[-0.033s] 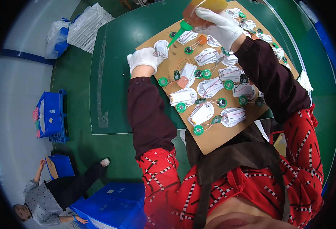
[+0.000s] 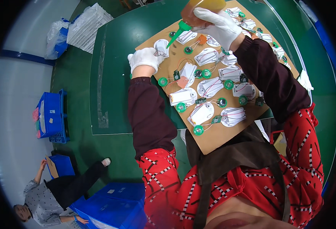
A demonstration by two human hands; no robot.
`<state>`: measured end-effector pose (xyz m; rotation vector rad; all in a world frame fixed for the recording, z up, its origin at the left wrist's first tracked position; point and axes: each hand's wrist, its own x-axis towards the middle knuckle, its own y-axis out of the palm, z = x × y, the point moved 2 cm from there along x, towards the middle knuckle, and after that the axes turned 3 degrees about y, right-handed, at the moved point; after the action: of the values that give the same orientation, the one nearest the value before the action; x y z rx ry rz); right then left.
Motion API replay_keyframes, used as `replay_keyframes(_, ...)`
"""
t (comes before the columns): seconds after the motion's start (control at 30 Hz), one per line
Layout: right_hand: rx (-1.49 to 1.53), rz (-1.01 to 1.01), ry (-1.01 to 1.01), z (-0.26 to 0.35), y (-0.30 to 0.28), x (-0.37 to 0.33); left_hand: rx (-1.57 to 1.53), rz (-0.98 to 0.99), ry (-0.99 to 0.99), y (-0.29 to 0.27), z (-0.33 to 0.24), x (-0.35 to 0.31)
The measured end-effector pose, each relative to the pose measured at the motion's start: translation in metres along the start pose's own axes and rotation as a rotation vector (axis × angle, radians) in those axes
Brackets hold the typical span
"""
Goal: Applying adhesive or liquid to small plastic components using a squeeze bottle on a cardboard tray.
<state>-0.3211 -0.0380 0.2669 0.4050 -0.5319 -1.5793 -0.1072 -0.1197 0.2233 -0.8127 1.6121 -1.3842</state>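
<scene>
My right hand [image 2: 218, 26], in a white glove, is wrapped round a squeeze bottle [image 2: 198, 10] of amber liquid. The bottle is tipped, and its green nozzle [image 2: 179, 32] points down at a white plastic housing [image 2: 161, 48]. My gloved left hand [image 2: 145, 60] has its fingers closed at the near-left edge of that housing; the glove hides the fingertips and any wires there. Several more white housings [image 2: 210, 87] lie in rows on a brown board [image 2: 210, 142], with thin wires, green round speakers [image 2: 181, 107] and small green circuit boards [image 2: 216, 120].
The board rests on a green table [image 2: 116, 80] and overhangs its near edge. White crates [image 2: 88, 28] stand beyond the table's left side. Blue bins [image 2: 50, 114] stand on the floor at left, and a person [image 2: 49, 198] is near blue boxes [image 2: 114, 204] at lower left.
The bottle and its nozzle tip have shifted very slightly to the left. My left hand stays at the same housing.
</scene>
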Motion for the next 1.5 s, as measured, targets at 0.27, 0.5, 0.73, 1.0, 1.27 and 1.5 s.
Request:
replay_keyframes(0.27,-0.262,-0.084,-0.119,-0.01,0.002,0.016,-0.209,-0.119,0.092,0.02,0.018,0.004)
replay_keyframes(0.5,-0.37,-0.051,-0.103,-0.015,0.001,0.023,-0.112,-0.114,0.023,0.012,0.008,0.001)
replay_keyframes(0.73,-0.406,-0.008,-0.146,-0.015,0.012,0.02,-0.054,-0.071,0.048,0.001,0.003,-0.016)
replay_keyframes(1.0,-0.441,-0.011,-0.142,-0.019,0.02,0.015,0.039,-0.172,0.086,0.015,-0.002,-0.005)
replay_keyframes(1.27,-0.366,-0.031,-0.163,-0.024,0.018,0.015,-0.165,-0.072,0.175,0.01,0.01,-0.011)
replay_keyframes(1.5,-0.35,-0.038,-0.145,-0.03,0.019,0.013,-0.393,0.024,0.126,0.013,0.027,-0.007)
